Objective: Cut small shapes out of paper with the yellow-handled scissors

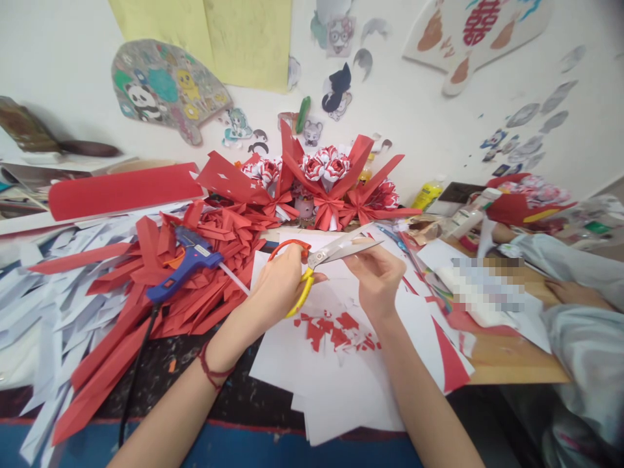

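My left hand (280, 283), a dark red string around its wrist, grips a pair of scissors (319, 257) with one red and one yellow handle loop. The blades point right, slightly parted. At their tips my right hand (381, 270) is closed in a pinch, thumb and fingers together; what sits between them is too small or hidden to make out. Below both hands, red and white paper scraps (340, 331) lie scattered on a stack of white paper sheets (348, 396).
A blue glue gun (188, 265) rests on a heap of folded red paper strips (121, 338), with white strips (29, 292) further left. Red-wrapped paper flower bouquets (326, 172) stand against the wall. At right, another person's sleeve (556, 257) extends over a wooden board (511, 361).
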A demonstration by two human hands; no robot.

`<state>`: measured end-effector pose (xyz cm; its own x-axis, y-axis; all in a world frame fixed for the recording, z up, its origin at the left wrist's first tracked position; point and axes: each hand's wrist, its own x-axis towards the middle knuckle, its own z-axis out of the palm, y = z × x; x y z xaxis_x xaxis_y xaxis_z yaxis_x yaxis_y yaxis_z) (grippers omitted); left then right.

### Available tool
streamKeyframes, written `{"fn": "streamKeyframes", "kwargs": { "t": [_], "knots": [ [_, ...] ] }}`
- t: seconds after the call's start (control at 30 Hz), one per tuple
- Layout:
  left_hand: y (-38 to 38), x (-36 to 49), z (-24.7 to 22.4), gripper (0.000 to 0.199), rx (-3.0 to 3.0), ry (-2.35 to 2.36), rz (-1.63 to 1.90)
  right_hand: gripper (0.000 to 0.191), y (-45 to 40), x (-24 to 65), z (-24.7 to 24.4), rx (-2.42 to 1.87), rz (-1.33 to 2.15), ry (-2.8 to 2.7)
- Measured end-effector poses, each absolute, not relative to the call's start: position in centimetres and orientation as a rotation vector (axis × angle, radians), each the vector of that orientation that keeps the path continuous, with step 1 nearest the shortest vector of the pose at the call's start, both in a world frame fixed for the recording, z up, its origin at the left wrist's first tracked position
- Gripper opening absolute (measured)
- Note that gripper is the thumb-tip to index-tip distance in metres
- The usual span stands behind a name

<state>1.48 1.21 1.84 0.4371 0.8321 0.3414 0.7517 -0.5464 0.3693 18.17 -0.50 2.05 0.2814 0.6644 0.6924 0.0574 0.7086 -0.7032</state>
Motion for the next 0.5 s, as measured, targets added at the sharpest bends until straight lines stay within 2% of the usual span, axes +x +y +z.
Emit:
{"fn": "streamKeyframes", "kwargs": {
  "t": [0.5],
  "knots": [
    [1.39, 1.46, 1.71, 0.046, 2.659, 1.515, 0.678, 0.013, -0.46, 18.73, 1.75, -0.726, 0.454, -1.254]
  ]
}}
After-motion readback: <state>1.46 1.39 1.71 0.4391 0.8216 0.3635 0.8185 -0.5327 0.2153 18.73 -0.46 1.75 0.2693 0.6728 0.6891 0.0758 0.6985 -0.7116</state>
